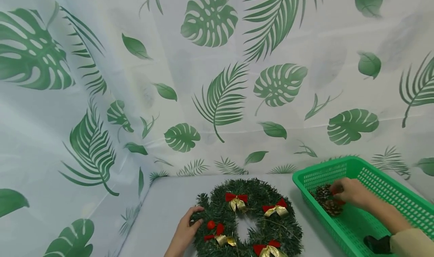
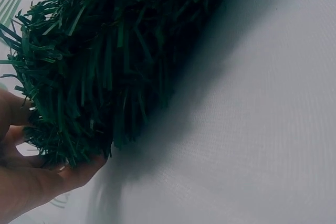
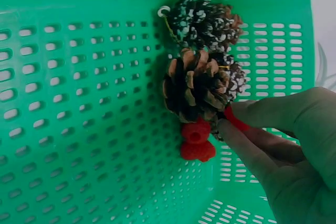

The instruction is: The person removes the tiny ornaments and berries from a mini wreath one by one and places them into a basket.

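A green needle wreath [image 1: 257, 196] with red-and-gold bows [image 1: 236, 201] and red berries [image 1: 211, 224] lies flat on the white table [image 1: 162, 211]. My left hand [image 1: 194, 217] grips its left edge; in the left wrist view the thumb [image 2: 79, 174] curls under the needles [image 2: 105, 61]. My right hand [image 1: 339, 193] reaches into the green basket [image 1: 325, 170]. There its fingertips [image 3: 247, 111] pinch a small red piece [image 3: 234, 120] beside a brown pine cone [image 3: 197, 85]. A red berry cluster [image 3: 197, 142] and a second, frosted cone [image 3: 205, 19] lie close by.
A leaf-printed white cloth [image 1: 217, 80] hangs behind and to the left of the table. The basket's perforated walls [image 3: 79, 103] enclose the cones on the right side of the table. A black object [image 1: 378, 243] sits by my right sleeve cuff.
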A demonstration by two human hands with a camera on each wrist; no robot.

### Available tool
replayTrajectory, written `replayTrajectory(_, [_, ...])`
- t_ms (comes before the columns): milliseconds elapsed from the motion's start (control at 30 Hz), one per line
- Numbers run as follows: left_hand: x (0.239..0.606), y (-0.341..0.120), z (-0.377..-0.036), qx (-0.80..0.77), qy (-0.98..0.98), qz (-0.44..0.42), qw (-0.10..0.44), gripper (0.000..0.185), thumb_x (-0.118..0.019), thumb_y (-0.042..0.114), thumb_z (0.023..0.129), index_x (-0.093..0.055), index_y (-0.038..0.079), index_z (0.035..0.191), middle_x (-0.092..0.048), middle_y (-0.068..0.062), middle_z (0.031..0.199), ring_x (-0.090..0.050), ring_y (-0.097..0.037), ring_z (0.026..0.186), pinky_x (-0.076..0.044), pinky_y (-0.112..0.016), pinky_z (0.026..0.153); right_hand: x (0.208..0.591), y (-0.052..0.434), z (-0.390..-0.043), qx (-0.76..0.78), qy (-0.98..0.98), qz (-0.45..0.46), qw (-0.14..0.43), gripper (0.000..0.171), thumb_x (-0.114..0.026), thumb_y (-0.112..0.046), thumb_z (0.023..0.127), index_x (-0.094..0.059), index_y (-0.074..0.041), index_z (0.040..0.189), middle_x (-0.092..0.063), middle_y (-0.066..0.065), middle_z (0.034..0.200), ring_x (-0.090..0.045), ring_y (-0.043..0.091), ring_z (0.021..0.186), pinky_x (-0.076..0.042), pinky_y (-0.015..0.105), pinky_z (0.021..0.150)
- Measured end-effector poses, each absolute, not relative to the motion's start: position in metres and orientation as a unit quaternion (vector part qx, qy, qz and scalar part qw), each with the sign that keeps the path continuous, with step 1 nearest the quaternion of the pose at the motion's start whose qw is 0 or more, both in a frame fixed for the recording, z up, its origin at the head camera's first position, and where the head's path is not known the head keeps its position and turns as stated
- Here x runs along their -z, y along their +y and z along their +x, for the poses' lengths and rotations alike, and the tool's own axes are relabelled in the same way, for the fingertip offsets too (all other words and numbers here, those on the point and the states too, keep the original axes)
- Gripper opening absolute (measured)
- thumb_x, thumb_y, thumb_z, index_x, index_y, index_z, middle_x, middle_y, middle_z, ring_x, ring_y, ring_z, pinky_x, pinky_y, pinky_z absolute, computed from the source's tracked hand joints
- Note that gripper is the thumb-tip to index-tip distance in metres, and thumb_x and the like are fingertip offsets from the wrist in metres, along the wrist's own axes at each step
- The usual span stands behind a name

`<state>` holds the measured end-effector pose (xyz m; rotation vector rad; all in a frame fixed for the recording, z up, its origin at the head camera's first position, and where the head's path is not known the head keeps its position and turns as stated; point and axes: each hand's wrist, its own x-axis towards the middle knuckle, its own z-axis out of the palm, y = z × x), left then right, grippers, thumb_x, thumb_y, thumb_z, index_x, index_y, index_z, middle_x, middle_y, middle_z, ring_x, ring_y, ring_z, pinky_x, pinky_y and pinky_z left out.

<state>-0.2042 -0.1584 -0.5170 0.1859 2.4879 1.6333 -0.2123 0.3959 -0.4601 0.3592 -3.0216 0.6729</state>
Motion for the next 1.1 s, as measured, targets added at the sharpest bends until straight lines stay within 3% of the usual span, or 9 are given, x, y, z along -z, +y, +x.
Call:
replayTrajectory(533, [0.516, -0.162, -0.204, -0.549, 0.83, 0.06, 0.08, 0.038, -0.065, 0.009, 0.099, -0.059, 0.006, 0.136, -0.045, -0.029, 0.152, -0.038, -0.053, 0.142, -0.052, -0.045, 0.088, 0.472, 0.387, -0.217, -0.225, -0.968, 0.115, -0.007, 0.019, -0.069, 0.009, 0.083, -0.07, 0.015, 0.102, -0.071, 0.019, 0.09, -0.067, 0.036, 0.081, -0.056, 0.045, 0.066])
replayTrajectory(900, [0.516, -0.159, -0.204, -0.552, 0.828, 0.064, 0.078, 0.038, -0.066, 0.009, 0.099, -0.059, 0.007, 0.136, -0.045, -0.029, 0.153, -0.035, -0.054, 0.144, -0.051, -0.051, 0.094, 0.468, 0.39, -0.214, -0.199, -0.971, 0.133, 0.015, 0.018, -0.068, 0.013, 0.08, -0.071, 0.012, 0.098, -0.071, 0.015, 0.087, -0.067, 0.031, 0.077, -0.055, 0.04, 0.063])
replayTrajectory(1100, [0.517, -0.159, -0.204, -0.548, 0.83, 0.065, 0.08, 0.037, -0.065, 0.009, 0.099, -0.059, 0.007, 0.135, -0.044, -0.03, 0.153, -0.039, -0.053, 0.142, -0.052, -0.048, 0.09, 0.465, 0.391, -0.216, -0.205, -0.97, 0.132, 0.006, 0.017, -0.069, 0.011, 0.081, -0.072, 0.01, 0.097, -0.072, 0.013, 0.087, -0.067, 0.028, 0.076, -0.055, 0.039, 0.063])
